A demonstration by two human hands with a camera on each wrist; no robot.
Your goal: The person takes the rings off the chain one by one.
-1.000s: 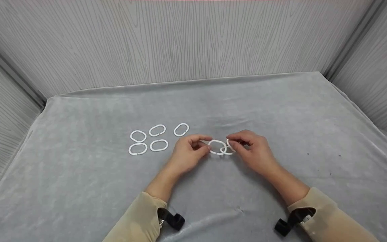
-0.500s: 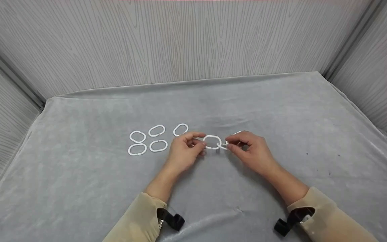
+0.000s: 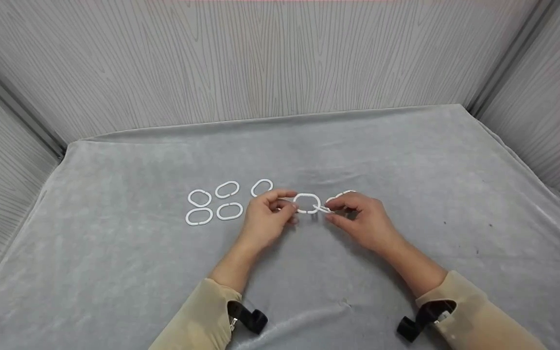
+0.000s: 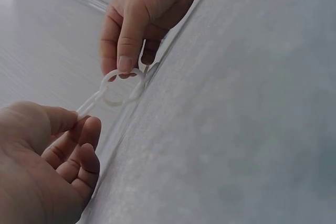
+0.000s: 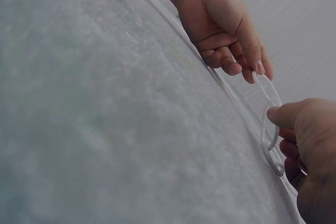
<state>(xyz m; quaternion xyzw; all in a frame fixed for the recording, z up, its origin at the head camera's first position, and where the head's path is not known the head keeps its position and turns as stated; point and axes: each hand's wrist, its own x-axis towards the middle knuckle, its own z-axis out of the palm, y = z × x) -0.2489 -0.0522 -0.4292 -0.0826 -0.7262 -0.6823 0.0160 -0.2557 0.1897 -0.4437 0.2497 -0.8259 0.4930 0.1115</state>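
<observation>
My left hand [image 3: 268, 218] pinches a white oval plastic link [image 3: 307, 195] by its left end, between thumb and fingers. It is hooked through a second white link [image 4: 124, 102], which my right hand [image 3: 367, 218] pinches between thumb and fingers. A third white link [image 5: 275, 165] hangs from the second one. In the head view its upper edge shows behind the right fingers, which hide the rest. The joined links are held just above the grey cloth. Each link has a small split in its side.
Several loose white links [image 3: 199, 216] lie flat on the grey cloth [image 3: 114, 272] to the left of my hands. One of them [image 3: 262, 181] is partly behind the left fingers. Wood-grain panels [image 3: 280, 58] stand behind the table and at both sides.
The joined links have moved slightly left and away from me, with the left hand. The second link has turned more edge-on, and the third now shows beyond the right fingers.
</observation>
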